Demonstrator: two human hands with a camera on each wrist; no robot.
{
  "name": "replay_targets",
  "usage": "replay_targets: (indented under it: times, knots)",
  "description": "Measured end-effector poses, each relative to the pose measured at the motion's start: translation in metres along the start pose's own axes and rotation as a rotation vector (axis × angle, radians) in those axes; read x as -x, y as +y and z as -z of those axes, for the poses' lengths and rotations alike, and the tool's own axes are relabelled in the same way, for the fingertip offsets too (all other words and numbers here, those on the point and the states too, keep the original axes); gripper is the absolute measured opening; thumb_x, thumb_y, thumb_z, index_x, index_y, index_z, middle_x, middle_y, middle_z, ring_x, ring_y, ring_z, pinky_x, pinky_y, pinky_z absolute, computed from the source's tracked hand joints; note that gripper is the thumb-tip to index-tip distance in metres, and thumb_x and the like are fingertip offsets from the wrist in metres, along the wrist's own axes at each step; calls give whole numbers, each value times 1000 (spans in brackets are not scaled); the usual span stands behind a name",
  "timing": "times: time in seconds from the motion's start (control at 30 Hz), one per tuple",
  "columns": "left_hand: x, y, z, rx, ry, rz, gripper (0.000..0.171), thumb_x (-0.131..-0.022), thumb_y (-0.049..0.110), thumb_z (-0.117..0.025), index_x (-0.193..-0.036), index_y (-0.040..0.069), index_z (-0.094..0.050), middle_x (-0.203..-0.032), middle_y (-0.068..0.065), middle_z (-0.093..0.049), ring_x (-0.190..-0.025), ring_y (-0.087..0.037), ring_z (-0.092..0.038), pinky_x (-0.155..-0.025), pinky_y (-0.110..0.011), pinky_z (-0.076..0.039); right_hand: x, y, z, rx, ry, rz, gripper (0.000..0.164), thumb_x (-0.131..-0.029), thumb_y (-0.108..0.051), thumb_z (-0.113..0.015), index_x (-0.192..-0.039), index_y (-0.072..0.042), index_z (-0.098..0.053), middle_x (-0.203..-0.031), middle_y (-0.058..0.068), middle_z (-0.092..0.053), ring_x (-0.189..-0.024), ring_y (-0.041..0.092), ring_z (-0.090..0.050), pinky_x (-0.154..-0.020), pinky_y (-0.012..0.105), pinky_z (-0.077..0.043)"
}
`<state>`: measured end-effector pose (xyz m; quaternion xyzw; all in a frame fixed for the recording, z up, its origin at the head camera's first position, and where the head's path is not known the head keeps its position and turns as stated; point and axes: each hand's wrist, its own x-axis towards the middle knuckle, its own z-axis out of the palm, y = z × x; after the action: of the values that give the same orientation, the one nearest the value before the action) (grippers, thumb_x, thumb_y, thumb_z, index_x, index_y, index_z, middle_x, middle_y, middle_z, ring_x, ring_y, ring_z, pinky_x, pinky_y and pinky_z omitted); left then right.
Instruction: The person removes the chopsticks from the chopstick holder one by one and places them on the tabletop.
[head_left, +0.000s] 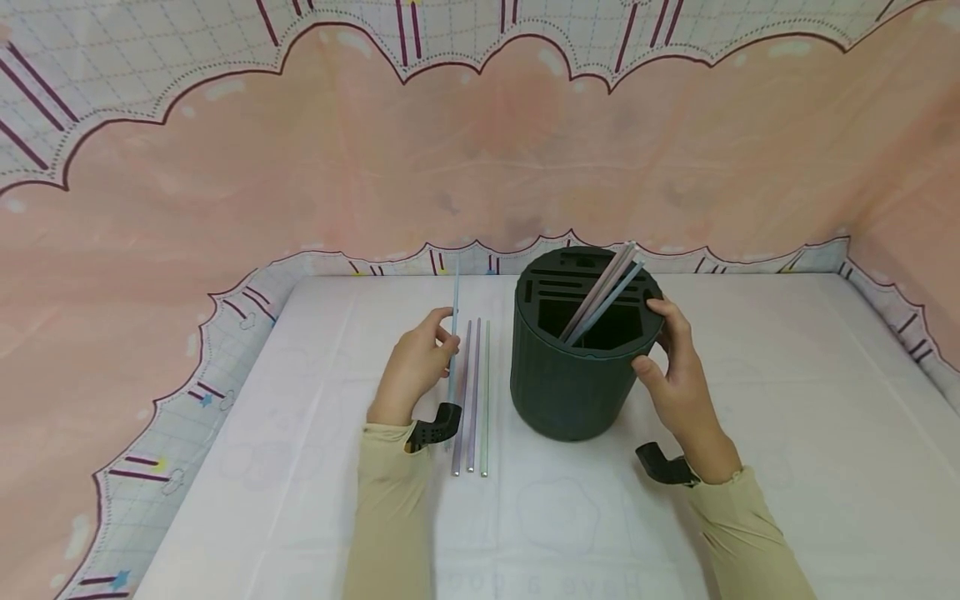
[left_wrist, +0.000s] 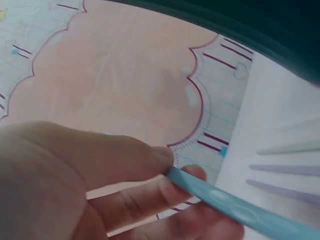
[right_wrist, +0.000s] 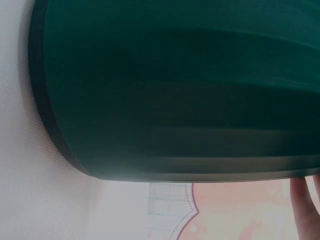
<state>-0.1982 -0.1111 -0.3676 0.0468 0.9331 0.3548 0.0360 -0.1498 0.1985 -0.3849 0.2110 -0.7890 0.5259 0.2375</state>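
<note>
My left hand (head_left: 420,367) pinches a thin light-blue stick (left_wrist: 240,207) between thumb and fingers, its upper end pointing away from me. Just right of that hand, two purple sticks (head_left: 472,392) and one pale green stick (head_left: 485,400) lie side by side on the white table. A dark green round holder (head_left: 570,392) with a slotted top stands upright further right. Several pinkish and blue sticks (head_left: 600,292) lean out of its large opening. My right hand (head_left: 686,383) grips the holder's right side at the rim, thumb in front; the right wrist view shows mostly its green wall (right_wrist: 175,100).
A white cloth covers the table (head_left: 810,400). Behind and at the sides hangs a peach curtain (head_left: 450,150) with a scalloped, checked border. Each wrist carries a black camera mount, the left one (head_left: 438,425) overlapping the sticks in the head view.
</note>
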Motion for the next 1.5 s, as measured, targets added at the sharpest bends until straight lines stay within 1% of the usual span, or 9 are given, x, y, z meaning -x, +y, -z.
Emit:
replay_targets:
  times: [0.13,0.23,0.5,0.77,0.93,1.07,1.23,1.4,1.5]
  knots:
    - [-4,-8,-5,-29,-56,41,50,-89,18,-53,-135,15,-34,-96,-3,-59,-55,-13,-59,-58,-29,-43,0,0,0,5,0,-2,69,-83,-48,-53,-136,-11,-27,-140,5,-30,-124,19,-32,-102,40,-26]
    - [-7,-14,-10,-38,-90,68,54,-87,16,-56,-136,14,-33,-93,-3,-57,-55,-12,-57,-60,-30,-42,0,0,0,5,0,-2,70,-83,-49,-53,-136,-11,-28,-140,5,-30,-124,19,-32,-102,36,-26]
    - [-11,-25,-17,-47,-140,93,56,-84,12,-57,-135,12,-34,-87,-3,-56,-52,-13,-54,-59,-28,-41,-1,0,0,6,0,9,69,-84,-48,-53,-136,-10,-27,-140,6,-30,-124,18,-33,-101,31,-26]
    - [-11,-30,-21,-44,-187,130,56,-83,10,-56,-135,9,-35,-82,-3,-56,-49,-13,-54,-69,-30,-41,-2,1,0,1,0,5,71,-83,-51,-52,-136,-11,-28,-140,6,-31,-124,21,-33,-102,36,-26]
    - [-12,-33,-24,-32,-185,168,58,-81,9,-56,-135,9,-35,-78,-2,-57,-48,-14,-55,-69,-30,-42,-3,0,0,0,-1,5,70,-83,-49,-53,-136,-10,-28,-140,6,-30,-124,20,-33,-102,35,-26]
    - [-12,-34,-26,-11,-182,190,58,-80,8,-57,-134,9,-36,-72,-3,-57,-45,-15,-55,-62,-27,-44,-3,0,0,11,0,6,70,-83,-49,-53,-136,-10,-28,-140,6,-30,-124,20,-33,-102,37,-26]
    - [-12,-34,-28,34,-175,216,56,-81,8,-60,-133,9,-38,-74,-5,-56,-45,-15,-55,-47,-25,-45,-3,2,0,12,3,5,71,-83,-51,-52,-136,-10,-28,-140,5,-30,-124,21,-33,-102,37,-26]
    - [-13,-35,-31,48,-167,223,55,-79,5,-61,-130,9,-41,-76,-7,-56,-45,-14,-55,-45,-24,-45,-2,1,0,16,5,-5,73,-82,-53,-51,-137,-11,-28,-141,2,-29,-124,20,-32,-102,33,-26]
    - [-13,-35,-32,42,-167,225,55,-79,6,-61,-130,10,-41,-78,-7,-56,-45,-14,-55,-45,-24,-46,-2,2,0,14,4,-4,71,-83,-50,-52,-136,-10,-28,-141,3,-29,-125,19,-32,-102,34,-25]
